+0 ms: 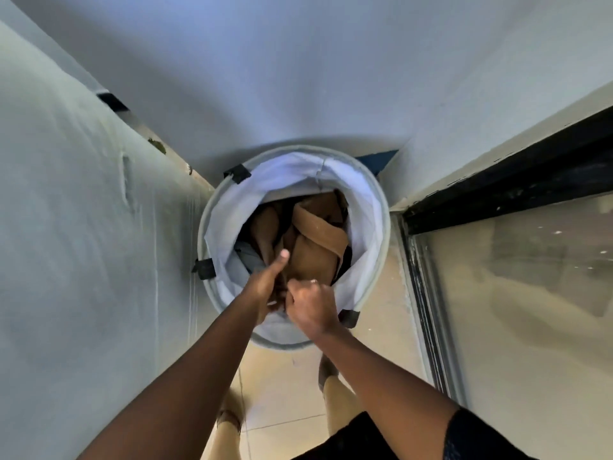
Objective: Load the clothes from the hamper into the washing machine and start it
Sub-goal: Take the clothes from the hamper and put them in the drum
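Observation:
A round pop-up hamper (379,207) with a pale lining and grey rim stands on the floor in a corner, seen from straight above. Inside lies a brown garment (318,240), with a bit of grey-blue cloth (247,258) at its left. My left hand (267,283) reaches into the hamper, thumb up, fingers closed on the brown garment's near edge. My right hand (310,305) is a fist gripping the same edge right beside it. The washing machine is not in view.
White walls (83,227) close in on the left and behind the hamper. A dark-framed glass door (497,277) runs along the right. Beige floor tiles (282,393) lie below, with my feet near the bottom edge.

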`<state>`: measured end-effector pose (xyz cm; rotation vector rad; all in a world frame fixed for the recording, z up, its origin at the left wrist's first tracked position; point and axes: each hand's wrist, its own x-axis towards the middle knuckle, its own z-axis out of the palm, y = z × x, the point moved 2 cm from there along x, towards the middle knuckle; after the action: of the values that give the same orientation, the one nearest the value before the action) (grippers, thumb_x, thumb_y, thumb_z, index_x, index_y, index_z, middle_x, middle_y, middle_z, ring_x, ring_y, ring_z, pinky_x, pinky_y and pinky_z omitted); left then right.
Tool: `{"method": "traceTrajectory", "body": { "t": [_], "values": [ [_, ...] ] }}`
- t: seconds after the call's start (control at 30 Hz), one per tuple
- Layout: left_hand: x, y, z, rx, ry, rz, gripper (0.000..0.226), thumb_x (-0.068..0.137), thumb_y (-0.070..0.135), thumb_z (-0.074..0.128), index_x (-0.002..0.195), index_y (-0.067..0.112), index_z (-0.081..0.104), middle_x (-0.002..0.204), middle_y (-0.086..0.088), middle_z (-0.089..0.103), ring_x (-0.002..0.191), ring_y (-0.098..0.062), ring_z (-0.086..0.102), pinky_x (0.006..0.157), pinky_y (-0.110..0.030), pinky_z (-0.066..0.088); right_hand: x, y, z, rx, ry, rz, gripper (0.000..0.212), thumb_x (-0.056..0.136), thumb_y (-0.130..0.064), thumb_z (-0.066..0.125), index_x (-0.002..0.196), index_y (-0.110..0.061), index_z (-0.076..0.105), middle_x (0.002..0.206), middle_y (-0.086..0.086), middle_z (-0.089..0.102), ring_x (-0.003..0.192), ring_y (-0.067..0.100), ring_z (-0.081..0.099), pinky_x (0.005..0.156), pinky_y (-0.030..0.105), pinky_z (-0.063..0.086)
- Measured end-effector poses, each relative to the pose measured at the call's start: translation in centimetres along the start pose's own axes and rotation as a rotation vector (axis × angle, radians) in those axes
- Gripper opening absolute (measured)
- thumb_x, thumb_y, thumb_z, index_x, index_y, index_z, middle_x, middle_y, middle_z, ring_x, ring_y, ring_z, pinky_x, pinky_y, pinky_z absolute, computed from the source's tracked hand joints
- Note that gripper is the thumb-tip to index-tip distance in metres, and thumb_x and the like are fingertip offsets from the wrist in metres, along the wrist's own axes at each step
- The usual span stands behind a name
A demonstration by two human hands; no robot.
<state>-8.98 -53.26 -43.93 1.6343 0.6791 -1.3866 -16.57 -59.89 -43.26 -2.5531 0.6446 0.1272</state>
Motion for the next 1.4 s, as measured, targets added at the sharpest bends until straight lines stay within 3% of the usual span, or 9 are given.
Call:
{"method": "traceTrajectory", "body": {
  "t": [0.3,0.47,0.63,0.77,1.0,1.1,1.2,1.3,1.4],
  "values": [
    [-1.9,-0.5,-0.1,0.137,0.091,0.001,0.011,0.088,-0.011,0.045,0.093,-0.005,0.052,0.080,-0.015,0.054,0.077,-0.029,0.053,0.078,-0.036,0.044,-4.1,0.1,-1.3,0.178,0.035,-0.218,0.020,0.080,-0.019,0.053,0.083,-0.013,0.072,0.066,0.005,0.071,0.056,0.021,0.066,0.046,0.023,0.049],
    [-1.6,-1.1,-1.0,0.560,0.242,0.191,0.032,0.089,0.003,0.051,0.120,-0.005,0.053,0.117,-0.021,0.058,0.110,-0.037,0.054,0.089,-0.035,0.047,-1.4,2.6,-3.4,0.135,0.317,0.217,0.035,0.091,-0.031,0.047,0.080,-0.004,0.066,0.078,0.016,0.065,0.076,0.033,0.064,0.070,0.032,0.050],
    [-3.5,-0.1,-0.4,0.980,0.284,0.357,0.023,0.091,0.008,0.049,0.110,0.002,0.061,0.111,-0.021,0.062,0.105,-0.037,0.058,0.087,-0.036,0.048,4.4,3.4,-4.2,0.073,-0.195,0.510,0.078,0.083,-0.050,0.061,0.139,-0.003,0.034,0.145,0.020,0.034,0.133,0.035,0.034,0.111,0.042,0.025],
    [-5.1,-0.2,-1.0,1.040,0.285,0.405,0.022,0.093,0.009,0.047,0.112,0.002,0.057,0.115,-0.022,0.059,0.108,-0.036,0.055,0.089,-0.035,0.046,6.0,2.9,-6.5,0.374,-0.417,0.616,0.038,0.082,-0.030,0.067,0.105,-0.001,0.059,0.115,0.022,0.059,0.107,0.032,0.057,0.083,0.033,0.043],
    [-5.1,-3.2,-4.5,0.604,0.255,0.460,0.045,0.096,0.035,0.046,0.129,0.004,0.048,0.129,-0.018,0.055,0.120,-0.033,0.051,0.097,-0.037,0.040,4.5,0.9,-10.3,0.638,0.061,0.692,0.007,0.078,-0.014,0.058,0.078,-0.012,0.065,0.082,0.004,0.061,0.082,0.027,0.057,0.069,0.028,0.041],
    [-3.4,-6.5,-7.6,0.492,0.578,0.144,0.072,0.091,0.045,0.051,0.143,0.003,0.027,0.148,-0.023,0.030,0.136,-0.039,0.031,0.111,-0.046,0.026,3.9,1.0,-12.0,0.772,0.207,0.687,0.025,0.066,-0.002,0.060,0.051,-0.018,0.048,0.058,-0.004,0.048,0.065,0.024,0.047,0.057,0.026,0.036],
    [-1.4,-10.0,-8.7,0.243,0.494,-0.064,0.088,0.087,0.039,0.060,0.147,-0.001,0.009,0.152,-0.025,0.018,0.140,-0.040,0.022,0.114,-0.046,0.020,3.3,1.2,-12.6,0.890,0.312,0.658,0.024,0.055,0.002,0.060,0.050,-0.018,0.046,0.059,-0.004,0.048,0.064,0.021,0.048,0.059,0.032,0.039],
    [-0.6,-11.2,-7.6,0.003,0.321,-0.066,0.068,0.091,0.029,0.058,0.142,0.003,0.022,0.120,-0.014,0.053,0.108,-0.031,0.056,0.089,-0.041,0.042,2.7,1.1,-13.0,0.928,0.329,0.626,0.021,0.055,0.003,0.060,0.056,-0.014,0.047,0.062,-0.006,0.049,0.063,0.018,0.047,0.061,0.030,0.039],
    [-1.4,-10.3,-5.5,-0.074,0.204,0.088,0.018,0.091,0.001,0.051,0.108,-0.004,0.054,0.077,-0.011,0.056,0.064,-0.021,0.057,0.061,-0.029,0.050,2.1,0.2,-13.6,0.898,0.284,0.520,0.015,0.048,-0.004,0.059,0.058,-0.008,0.049,0.063,-0.007,0.048,0.067,0.017,0.047,0.064,0.031,0.039]
  ]
}}
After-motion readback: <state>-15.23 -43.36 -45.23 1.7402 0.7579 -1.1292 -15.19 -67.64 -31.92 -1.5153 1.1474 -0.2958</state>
